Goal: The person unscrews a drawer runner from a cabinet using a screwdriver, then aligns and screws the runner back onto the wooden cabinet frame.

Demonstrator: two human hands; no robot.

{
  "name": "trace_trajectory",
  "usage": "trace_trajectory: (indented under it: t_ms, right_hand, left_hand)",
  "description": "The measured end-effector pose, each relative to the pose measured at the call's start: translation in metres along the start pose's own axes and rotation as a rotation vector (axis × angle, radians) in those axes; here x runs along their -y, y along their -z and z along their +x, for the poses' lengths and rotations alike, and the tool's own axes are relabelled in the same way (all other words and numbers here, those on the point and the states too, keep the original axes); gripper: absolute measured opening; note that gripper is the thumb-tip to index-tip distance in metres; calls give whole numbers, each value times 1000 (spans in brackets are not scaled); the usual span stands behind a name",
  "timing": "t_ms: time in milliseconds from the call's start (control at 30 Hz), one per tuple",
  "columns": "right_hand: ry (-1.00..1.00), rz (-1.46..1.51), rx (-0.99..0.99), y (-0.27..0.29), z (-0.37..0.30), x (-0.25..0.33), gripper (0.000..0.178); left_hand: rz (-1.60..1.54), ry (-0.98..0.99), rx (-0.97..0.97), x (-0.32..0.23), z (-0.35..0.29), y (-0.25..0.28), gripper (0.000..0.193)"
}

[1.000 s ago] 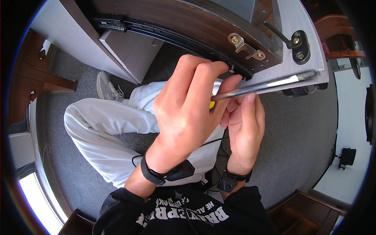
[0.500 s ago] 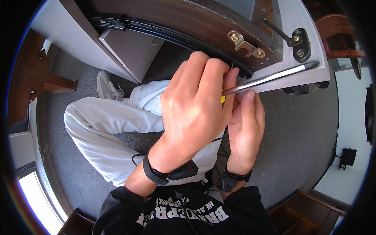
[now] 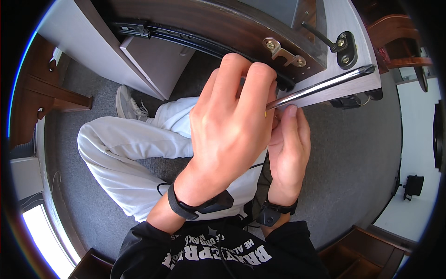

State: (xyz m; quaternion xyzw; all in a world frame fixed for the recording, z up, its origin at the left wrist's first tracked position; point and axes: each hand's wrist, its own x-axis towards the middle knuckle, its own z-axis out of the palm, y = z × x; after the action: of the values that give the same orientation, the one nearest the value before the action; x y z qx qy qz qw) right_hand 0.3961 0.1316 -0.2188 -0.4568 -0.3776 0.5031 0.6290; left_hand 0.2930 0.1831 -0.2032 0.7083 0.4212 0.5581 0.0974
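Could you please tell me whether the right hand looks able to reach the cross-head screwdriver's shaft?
Probably yes: the right hand is close to the cross-head screwdriver's shaft, which juts out from the left hand, with nothing visible in the way.

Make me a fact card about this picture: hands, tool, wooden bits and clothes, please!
Left grip: around a screwdriver
Right grip: close beside, partly hidden; can't tell if it holds anything
Tool: shiny shaft, tip pointing right
Brown panel: metal bracket screwed on; black rail along it
Pale panel: black fitting attached
Clothes: black top, pale trousers
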Motion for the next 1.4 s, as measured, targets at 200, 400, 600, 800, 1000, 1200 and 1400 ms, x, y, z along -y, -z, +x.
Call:
trace_trajectory:
  t_ms: [200, 400, 600, 800, 1000, 1200, 1400]
  right_hand:
    - [29, -58, -47, 0, 1, 2, 32]
    - [12, -32, -58, -2, 0, -1, 41]
    - [16, -1, -91, -6, -1, -4, 41]
    - [25, 7, -78, -3, 0, -8, 42]
    - [41, 11, -77, -4, 0, -7, 42]
    - [13, -27, -80, -4, 0, -4, 40]
    - [19, -43, -73, -2, -1, -1, 40]
  left_hand:
    - [-262, 255, 224, -7, -15, 38, 13]
    - [-717, 671, 525, 10, -39, 89, 32]
    - [-741, 856, 524, 8, -51, 104, 40]
    - [-738, 946, 488, 10, -58, 116, 48]
    - [-603, 877, 810, 16, -68, 117, 61]
    - [-441, 800, 1007, 13, -66, 114, 56]
    - [-687, 916, 814, 22, -72, 128, 71]
